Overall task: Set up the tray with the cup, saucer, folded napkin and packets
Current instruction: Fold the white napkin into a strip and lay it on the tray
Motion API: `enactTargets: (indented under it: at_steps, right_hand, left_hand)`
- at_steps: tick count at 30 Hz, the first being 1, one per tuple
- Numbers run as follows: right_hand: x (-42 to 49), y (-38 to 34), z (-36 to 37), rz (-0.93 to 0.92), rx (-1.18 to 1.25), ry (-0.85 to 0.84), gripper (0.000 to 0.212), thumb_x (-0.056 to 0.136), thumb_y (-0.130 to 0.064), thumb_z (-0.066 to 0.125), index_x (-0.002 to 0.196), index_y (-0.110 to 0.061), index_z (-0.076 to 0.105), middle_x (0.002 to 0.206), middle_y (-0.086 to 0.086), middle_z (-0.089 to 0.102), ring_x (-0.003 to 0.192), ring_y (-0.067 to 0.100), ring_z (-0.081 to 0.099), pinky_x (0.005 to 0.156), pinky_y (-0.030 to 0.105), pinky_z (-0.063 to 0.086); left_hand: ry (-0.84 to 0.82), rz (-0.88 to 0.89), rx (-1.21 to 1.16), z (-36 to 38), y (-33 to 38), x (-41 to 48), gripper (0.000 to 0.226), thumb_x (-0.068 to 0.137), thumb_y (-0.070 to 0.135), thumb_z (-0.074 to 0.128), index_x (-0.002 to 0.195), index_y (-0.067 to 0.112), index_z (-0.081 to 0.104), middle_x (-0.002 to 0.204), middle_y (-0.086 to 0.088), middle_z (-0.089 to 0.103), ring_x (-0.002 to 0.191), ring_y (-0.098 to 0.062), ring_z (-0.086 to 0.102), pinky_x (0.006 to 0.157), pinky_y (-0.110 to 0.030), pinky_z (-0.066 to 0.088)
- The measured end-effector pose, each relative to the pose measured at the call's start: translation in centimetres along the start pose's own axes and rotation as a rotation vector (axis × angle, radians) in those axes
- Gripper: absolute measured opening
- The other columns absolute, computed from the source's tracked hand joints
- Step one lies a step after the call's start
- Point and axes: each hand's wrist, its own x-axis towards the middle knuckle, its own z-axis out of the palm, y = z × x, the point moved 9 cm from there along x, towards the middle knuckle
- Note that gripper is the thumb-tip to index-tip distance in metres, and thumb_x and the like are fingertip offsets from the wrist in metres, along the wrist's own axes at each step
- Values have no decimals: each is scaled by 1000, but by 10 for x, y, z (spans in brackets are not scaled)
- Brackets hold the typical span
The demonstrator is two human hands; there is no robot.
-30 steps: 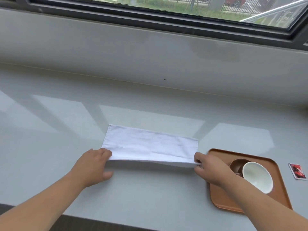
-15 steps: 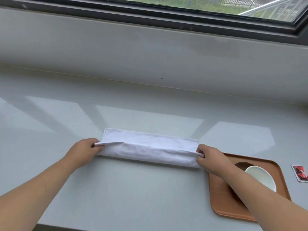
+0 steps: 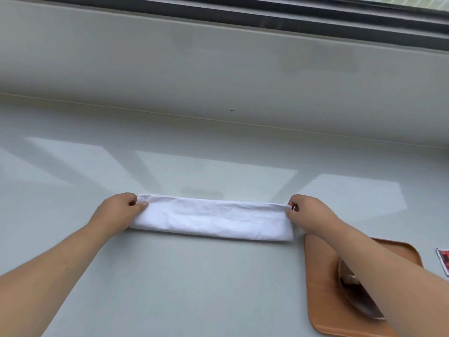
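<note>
**Both hands pinch the ends of the folded napkin**

On my screen I see a pale grey counter (image 3: 194, 276) running under a window frame (image 3: 267, 18), with bright patches of reflected light on its surface.

Starting at the left, the left hand (image 3: 116, 210) is closed in a pinch on the far left corner of the napkin (image 3: 213, 217), thumb on top of the cloth and the other fingers curled around the edge. The forearm comes in from the lower left corner.

The napkin itself is white and lies as a long narrow band across the middle of the counter, folded over lengthwise (the layers show as a doubled edge along its far side). It is a little creased and rests flat on the counter, stretched between the two hands.

At its right end the right hand (image 3: 308, 212) is also closed in a pinch, gripping the far right corner of the cloth between thumb and fingertips. Its forearm crosses down toward the lower right.

Under that forearm sits the brown tray (image 3: 323, 288), just beside the napkin's right end but not touching it as far as I can tell. On the tray I can make out part of the cup (image 3: 349, 278), mostly hidden by the arm; I cannot tell how it sits on a saucer.

At the far right edge, a red packet (image 3: 443, 260) lies on the counter, off the tray.
</note>
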Motion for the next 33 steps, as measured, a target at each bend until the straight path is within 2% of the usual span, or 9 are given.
enactTargets:
  at_steps: [4,7,9,12,15,17,20,26,33]
  right_hand:
    - [7,0,6,18,-44,20,8,88,-23,53,85,-19,60,79,-4,65,76,20,61,59,32,44]
    - [-3,-11,1,-59,-189,143,5,87,-18,54,90,-15,55,86,1,62,80,26,58,61,35,45]
    - [-18,-32,0,-243,-328,233,12,84,-18,58,95,-12,55,92,5,60,85,30,55,65,38,47]
    - [-50,-55,24,-531,-435,120,27,81,-36,57,100,-17,59,96,1,57,90,27,54,77,39,48]
    - [-71,-53,48,-594,-560,23,36,77,-45,50,104,-24,58,101,-3,54,93,23,52,80,38,48]
    - [-72,-51,53,-583,-594,62,24,82,-35,55,101,-22,60,100,-1,56,91,25,54,76,38,48]
    - [-69,-48,48,-515,-585,121,11,94,-22,51,96,-19,61,97,0,58,88,26,54,73,37,47]
    - [-73,-48,36,-437,-351,74,4,87,-24,48,85,-21,47,81,-3,57,79,24,51,61,34,35]
    - [-41,-35,16,-240,-146,35,2,95,-27,46,95,-25,45,73,-4,57,64,20,52,57,36,44]
  left_hand:
    - [27,-16,85,5,-3,0,39,90,42,65,69,15,48,63,-1,56,62,-25,57,56,-35,37]
    - [163,55,160,-5,5,-10,28,85,42,72,91,21,54,91,0,61,79,-26,60,63,-38,45]
    - [222,231,256,-7,18,-23,35,82,40,76,104,23,55,103,0,58,92,-27,58,67,-39,47]
    - [89,527,416,13,28,-49,42,75,48,74,109,30,59,112,9,59,105,-21,56,77,-35,49]
    - [73,690,529,19,32,-65,41,75,49,57,105,24,69,112,6,66,101,-24,63,77,-39,55]
    - [129,725,535,16,39,-68,28,83,34,55,94,16,74,100,0,72,90,-31,67,67,-42,57]
    - [144,625,511,11,39,-65,3,88,17,70,88,17,72,94,3,71,88,-29,65,68,-40,53]
    - [-51,319,325,8,12,-58,11,89,29,53,80,32,58,87,13,61,82,-11,56,64,-33,47]
    - [-53,82,48,-1,-1,-32,17,95,38,57,81,29,61,78,2,67,72,-20,63,59,-34,46]
